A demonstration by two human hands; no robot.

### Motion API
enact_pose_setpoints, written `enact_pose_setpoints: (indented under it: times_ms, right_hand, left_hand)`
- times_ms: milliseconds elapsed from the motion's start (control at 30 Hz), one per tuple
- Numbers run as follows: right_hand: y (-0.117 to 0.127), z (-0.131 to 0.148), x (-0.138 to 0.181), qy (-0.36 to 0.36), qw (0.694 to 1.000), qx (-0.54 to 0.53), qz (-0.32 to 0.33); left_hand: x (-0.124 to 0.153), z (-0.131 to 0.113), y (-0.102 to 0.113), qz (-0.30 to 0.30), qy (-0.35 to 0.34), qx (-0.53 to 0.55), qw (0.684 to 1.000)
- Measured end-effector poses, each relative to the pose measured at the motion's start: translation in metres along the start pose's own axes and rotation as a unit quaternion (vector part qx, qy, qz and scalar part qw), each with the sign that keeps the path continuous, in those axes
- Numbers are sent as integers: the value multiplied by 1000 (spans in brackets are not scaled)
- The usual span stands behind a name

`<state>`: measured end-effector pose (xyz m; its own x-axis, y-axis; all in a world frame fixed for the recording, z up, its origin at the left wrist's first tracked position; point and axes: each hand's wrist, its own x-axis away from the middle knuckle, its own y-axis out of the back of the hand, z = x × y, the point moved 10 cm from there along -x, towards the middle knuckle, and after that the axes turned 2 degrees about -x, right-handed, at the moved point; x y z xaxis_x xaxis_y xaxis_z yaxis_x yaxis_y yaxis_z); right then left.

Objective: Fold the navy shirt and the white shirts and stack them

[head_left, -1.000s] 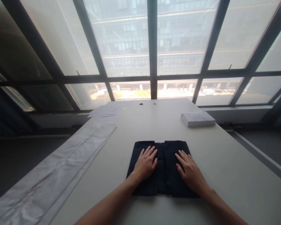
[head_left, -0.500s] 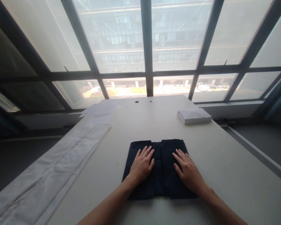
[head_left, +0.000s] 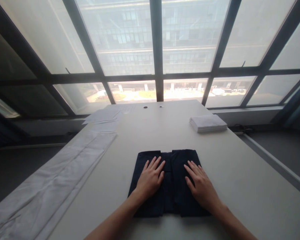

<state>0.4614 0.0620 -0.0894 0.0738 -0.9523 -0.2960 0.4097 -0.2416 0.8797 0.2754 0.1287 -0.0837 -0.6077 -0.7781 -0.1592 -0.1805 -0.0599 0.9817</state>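
Cloth [head_left: 168, 186], dark navy and folded into a flat panel, lies on the near part of the white table [head_left: 150, 136], directly under both hands. The left hand [head_left: 151, 178] rests palm down on its left side, fingers lightly spread and pointing far; the right hand [head_left: 200, 183] lies the same way on its right side. Both are wide and flat, gripping nothing that shows; how hard they press, I cannot tell.

What counts in space is the recessed middle strip between two side flaps, running near to far between the hands. The left hand is nearer to it, its fingertips by the left flap's inner edge, while the right hand sits farther out. The far edge lies just beyond the fingertips, the left ones slightly closer; the near edge lies down between the forearms. The cloth looks wider left to right than near to far, but the slanted view leaves its true long axis uncertain.

Well apart, a folded white stack [head_left: 208, 123] sits far right, a long white fabric [head_left: 57, 180] runs along the left side, and pale sheets [head_left: 105, 115] lie beyond it, far left
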Motion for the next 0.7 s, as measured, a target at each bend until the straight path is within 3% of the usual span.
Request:
enact_pose_setpoints:
  times_ms: [300,567,700]
  right_hand:
    - [6,4,-1,6,1000,-4,-26]
    - [26,1,0,-17,996,2,-92]
    - [23,0,0,-16,997,-13,-80]
  left_hand:
    - [0,0,-3,2,-6,-5,1000]
    - [-16,-29,22,-7,-48,23,999]
    - [-36,-36,7,24,-37,40,998]
